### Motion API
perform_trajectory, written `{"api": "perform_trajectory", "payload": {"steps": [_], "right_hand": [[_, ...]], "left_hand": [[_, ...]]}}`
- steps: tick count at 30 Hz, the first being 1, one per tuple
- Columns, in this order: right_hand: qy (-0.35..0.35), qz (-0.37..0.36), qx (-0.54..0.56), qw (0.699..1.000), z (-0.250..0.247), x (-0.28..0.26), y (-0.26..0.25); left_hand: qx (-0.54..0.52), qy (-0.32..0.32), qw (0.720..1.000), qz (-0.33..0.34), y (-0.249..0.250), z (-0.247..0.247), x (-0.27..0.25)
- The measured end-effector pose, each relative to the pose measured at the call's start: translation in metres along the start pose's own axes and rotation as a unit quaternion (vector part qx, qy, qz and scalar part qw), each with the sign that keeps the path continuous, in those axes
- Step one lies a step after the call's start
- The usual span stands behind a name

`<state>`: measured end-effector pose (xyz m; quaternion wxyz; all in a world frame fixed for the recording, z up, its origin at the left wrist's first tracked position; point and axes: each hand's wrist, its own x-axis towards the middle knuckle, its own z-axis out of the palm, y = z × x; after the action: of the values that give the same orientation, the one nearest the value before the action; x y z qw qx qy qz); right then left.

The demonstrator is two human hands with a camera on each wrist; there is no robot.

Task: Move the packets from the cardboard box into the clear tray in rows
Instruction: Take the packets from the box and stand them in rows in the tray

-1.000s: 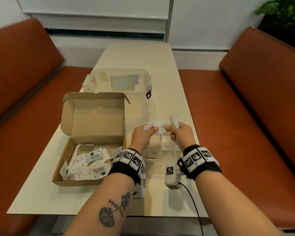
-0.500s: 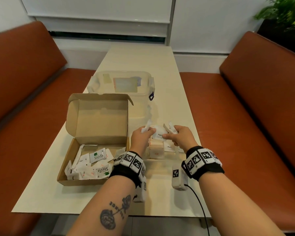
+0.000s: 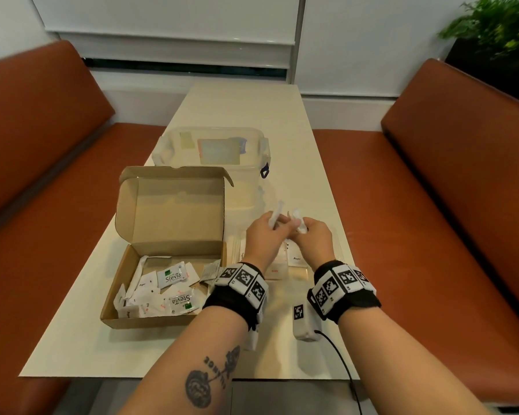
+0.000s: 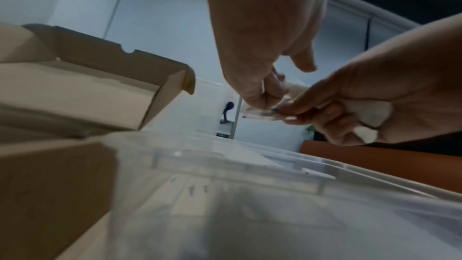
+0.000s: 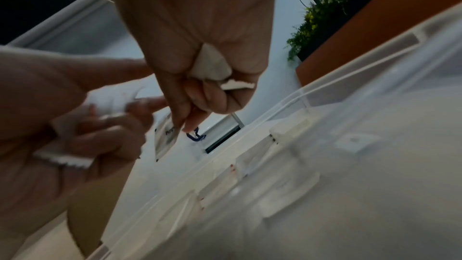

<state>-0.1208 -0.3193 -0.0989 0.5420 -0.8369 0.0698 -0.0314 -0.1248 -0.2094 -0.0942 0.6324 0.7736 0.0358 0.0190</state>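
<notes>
Your hands have dropped closer to the clear tray (image 3: 339, 250) now, left hand (image 3: 261, 238) and right hand (image 3: 313, 239) both pinching packets (image 3: 300, 218), so placing's next while more wait in the cardboard box (image 3: 123, 298).

Both forearms reached forward, the left grip (image 3: 262, 235) and right grip (image 3: 313, 236) close together, fingers curled, each pinching white packets (image 5: 212, 66).

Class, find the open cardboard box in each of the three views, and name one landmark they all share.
Head: cardboard box left of centre, beside the left hand.
Left wrist: far left, lid raised.
Right wrist: not clearly in it.
Shared landmark: clear tray under both hands.
</notes>
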Motion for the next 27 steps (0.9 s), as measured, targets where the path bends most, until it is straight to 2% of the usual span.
{"api": "perform_trajectory", "payload": {"steps": [7,14,21,27], "right_hand": [[0.026,-0.005,0.002,1.0,0.005,-0.007,-0.001],[0.041,0.015,-0.023,0.999,0.008,-0.009,-0.004],[0.013,0.03,-0.026,0.999,0.003,-0.005,-0.001],[-0.005,0.043,-0.005,0.999,0.001,-0.005,0.009]], "left_hand": [[0.079,0.025,0.997,-0.001,0.004,0.01,0.004],[0.08,0.009,0.997,-0.009,0.013,0.017,0.005],[-0.021,-0.004,1.0,-0.015,0.015,0.017,0.0],[-0.089,0.036,0.995,-0.004,0.017,0.012,0.002]]}}
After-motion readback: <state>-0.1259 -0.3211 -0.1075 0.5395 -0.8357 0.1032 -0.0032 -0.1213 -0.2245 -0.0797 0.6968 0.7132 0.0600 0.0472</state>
